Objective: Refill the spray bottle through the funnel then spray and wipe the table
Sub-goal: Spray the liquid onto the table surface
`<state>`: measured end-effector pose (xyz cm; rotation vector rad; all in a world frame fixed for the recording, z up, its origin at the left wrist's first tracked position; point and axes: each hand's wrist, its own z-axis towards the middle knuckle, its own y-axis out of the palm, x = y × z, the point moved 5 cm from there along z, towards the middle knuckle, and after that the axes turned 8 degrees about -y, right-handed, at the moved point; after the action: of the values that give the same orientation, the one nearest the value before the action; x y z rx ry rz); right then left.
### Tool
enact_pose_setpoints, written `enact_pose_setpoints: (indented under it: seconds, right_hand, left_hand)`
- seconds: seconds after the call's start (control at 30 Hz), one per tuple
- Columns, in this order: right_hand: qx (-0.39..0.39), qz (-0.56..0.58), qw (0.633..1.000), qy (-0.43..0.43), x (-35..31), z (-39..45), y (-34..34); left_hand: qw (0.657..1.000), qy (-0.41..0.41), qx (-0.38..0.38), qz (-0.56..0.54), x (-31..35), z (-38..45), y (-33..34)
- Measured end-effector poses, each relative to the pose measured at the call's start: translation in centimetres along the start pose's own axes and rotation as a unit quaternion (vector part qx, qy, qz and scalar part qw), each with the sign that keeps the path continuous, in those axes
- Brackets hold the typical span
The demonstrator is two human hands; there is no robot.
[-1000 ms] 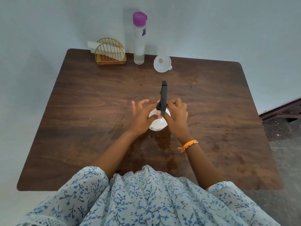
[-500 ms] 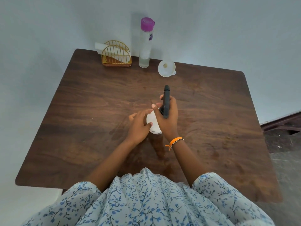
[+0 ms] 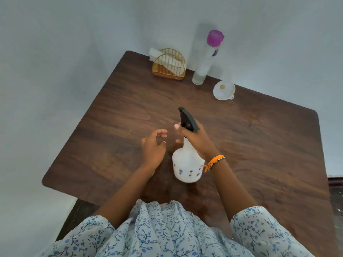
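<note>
A white spray bottle with a black trigger head hangs tilted above the middle of the dark wooden table. My right hand grips its neck just under the trigger, nozzle pointing away and left. Beside the bottle, my left hand hovers with fingers spread, holding nothing. A white funnel lies at the back of the table. The tall clear refill bottle with a purple cap stands by the wall.
A gold wire napkin holder with white tissues sits at the table's back left corner. The wall runs behind the table. Floor and dark furniture show at the right edge.
My right hand has lifted and tilted the spray bottle by its neck. My left hand has let go of the bottle and moved off to the left.
</note>
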<state>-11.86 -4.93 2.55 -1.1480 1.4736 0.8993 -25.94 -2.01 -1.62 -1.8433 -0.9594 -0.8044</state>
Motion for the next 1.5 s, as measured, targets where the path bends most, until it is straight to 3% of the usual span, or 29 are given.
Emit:
enact_pose_setpoints:
  seconds: [0.1,0.2,0.4,0.57,0.67,0.87,1.03,1.13,1.33,1.5]
  right_hand:
    - [-0.064,0.107,0.982,0.144,1.3,1.7,2.6]
    - [-0.076,0.135,0.962,0.226,2.1,3.6,4.4]
    - [-0.011,0.135,0.944,0.302,3.6,7.1,5.5]
    - [-0.039,0.19,0.924,0.329,3.6,7.2,5.3]
    - [-0.02,0.195,0.925,0.325,3.5,7.1,5.3]
    - [0.009,0.088,0.946,0.312,3.2,7.3,5.0]
    - [0.026,0.082,0.956,0.28,2.1,7.4,4.2]
    - [0.053,0.136,0.961,0.235,1.6,7.1,3.9]
    - [-0.024,0.099,0.991,0.084,0.2,5.9,4.7]
    - [0.011,0.013,0.998,0.065,0.4,5.3,3.4]
  left_hand:
    - [0.998,-0.05,0.024,-0.041,-1.3,0.9,-1.6]
    - [0.993,-0.083,0.047,-0.067,-2.3,1.8,-2.8]
    - [0.989,-0.092,0.072,-0.094,-2.8,3.0,-4.1]
    - [0.989,-0.089,0.064,-0.096,-2.8,3.7,-3.9]
    - [0.991,-0.082,0.054,-0.09,-2.5,3.8,-3.2]
    - [0.99,-0.077,0.019,-0.114,-1.9,3.6,-2.5]
    - [0.958,-0.129,-0.221,-0.129,-0.1,1.5,-1.2]
    - [0.931,-0.147,-0.305,-0.136,-0.3,0.6,-0.7]
    - [0.95,-0.098,-0.267,-0.13,-0.6,0.4,-1.2]
    - [0.932,-0.09,-0.311,-0.161,-0.3,-0.5,0.1]
